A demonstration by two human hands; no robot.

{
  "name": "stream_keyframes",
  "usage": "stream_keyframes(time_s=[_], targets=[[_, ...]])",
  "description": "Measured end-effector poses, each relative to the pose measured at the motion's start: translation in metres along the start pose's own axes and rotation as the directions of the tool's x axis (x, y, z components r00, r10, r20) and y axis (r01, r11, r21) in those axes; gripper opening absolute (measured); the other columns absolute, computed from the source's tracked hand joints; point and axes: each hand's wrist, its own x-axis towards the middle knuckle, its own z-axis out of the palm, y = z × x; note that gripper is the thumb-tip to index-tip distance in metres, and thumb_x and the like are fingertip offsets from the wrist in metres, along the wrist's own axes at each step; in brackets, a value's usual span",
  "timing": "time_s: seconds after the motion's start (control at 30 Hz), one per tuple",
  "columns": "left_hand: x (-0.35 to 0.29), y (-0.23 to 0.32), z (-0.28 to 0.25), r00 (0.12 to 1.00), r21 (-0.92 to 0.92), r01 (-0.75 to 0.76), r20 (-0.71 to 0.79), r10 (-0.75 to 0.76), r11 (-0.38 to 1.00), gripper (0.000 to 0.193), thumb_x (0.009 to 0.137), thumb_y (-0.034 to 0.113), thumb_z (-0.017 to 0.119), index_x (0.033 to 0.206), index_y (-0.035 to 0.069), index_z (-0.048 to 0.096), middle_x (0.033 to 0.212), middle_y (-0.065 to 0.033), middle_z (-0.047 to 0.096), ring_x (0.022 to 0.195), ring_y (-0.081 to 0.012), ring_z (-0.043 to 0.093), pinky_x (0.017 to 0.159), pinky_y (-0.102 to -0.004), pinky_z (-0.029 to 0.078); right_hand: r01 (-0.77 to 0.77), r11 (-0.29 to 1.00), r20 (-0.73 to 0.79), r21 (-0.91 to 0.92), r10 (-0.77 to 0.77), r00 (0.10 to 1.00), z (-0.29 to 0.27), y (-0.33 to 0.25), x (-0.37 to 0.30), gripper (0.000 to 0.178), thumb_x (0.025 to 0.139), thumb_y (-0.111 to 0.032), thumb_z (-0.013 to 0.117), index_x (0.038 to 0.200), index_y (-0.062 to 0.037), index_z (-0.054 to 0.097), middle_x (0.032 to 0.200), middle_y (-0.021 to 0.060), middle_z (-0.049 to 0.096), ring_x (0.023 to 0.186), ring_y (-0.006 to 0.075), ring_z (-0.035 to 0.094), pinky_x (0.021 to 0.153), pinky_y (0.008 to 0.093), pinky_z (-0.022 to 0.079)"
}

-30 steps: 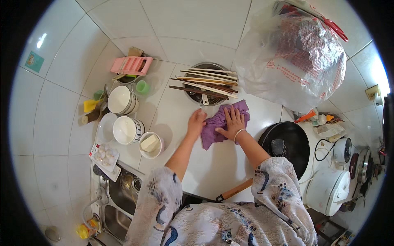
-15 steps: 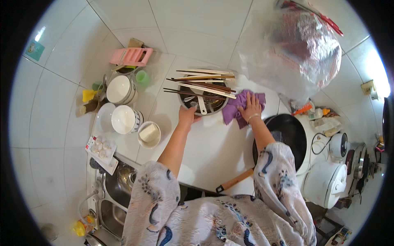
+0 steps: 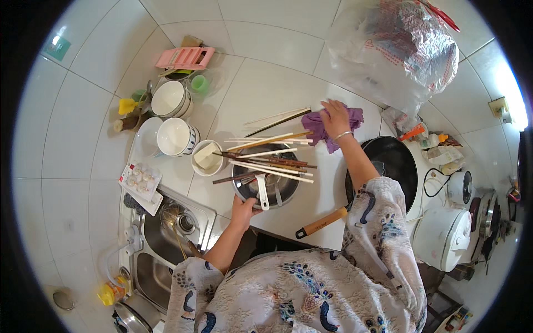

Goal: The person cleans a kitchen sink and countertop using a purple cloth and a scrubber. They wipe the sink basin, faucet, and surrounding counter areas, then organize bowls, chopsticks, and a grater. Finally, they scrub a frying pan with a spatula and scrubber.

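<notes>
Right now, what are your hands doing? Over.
Right hand flat on purple cloth, at counter's back. Left hand gripping metal bowl rim. Chopsticks piled across bowl, beside cloth.

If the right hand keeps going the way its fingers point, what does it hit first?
The right hand, flat on the purple cloth, points up-left. Past the cloth's edge comes bare counter, then probably the tiled wall; depth is unclear.

White tiled counter (image 3: 266, 89) carries bowls (image 3: 176, 136), metal pot (image 3: 272, 186), purple cloth (image 3: 322, 125)
</notes>
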Motion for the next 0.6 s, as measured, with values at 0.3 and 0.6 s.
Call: stream_keyframes(time_s=[0.3, 0.6], targets=[[-0.035, -0.004, -0.024, 0.994, 0.059, 0.074, -0.086, -0.069, 0.996, 0.042, 0.081, 0.003, 0.051, 0.121, 0.007, 0.040, 0.104, -0.0087, 0.056, 0.089, -0.0227, 0.060, 0.062, -0.0362, 0.057, 0.287, 0.918, 0.605, -0.272, -0.069, 0.794, 0.042, -0.070, 0.064, 0.028, 0.074, -0.009, 0.059, 0.102, -0.0071, 0.061, 0.107, 0.0126, 0.059, 0.105, 0.0275, 0.053, 0.086, 0.0380, 0.043], [-0.057, 0.004, -0.019, 0.994, 0.034, 0.086, -0.074, -0.083, 0.996, 0.052, 0.088, 0.021, 0.057, 0.130, 0.007, 0.030, 0.111, -0.0139, 0.053, 0.089, -0.0267, 0.060, 0.072, -0.0415, 0.053, 0.481, 0.777, 0.764, -0.407, 0.001, 0.645, 0.055, -0.089, 0.081, 0.024, 0.074, -0.010, 0.061, 0.097, -0.0056, 0.061, 0.097, 0.0112, 0.062, 0.091, 0.0279, 0.061, 0.077, 0.0368, 0.048]])
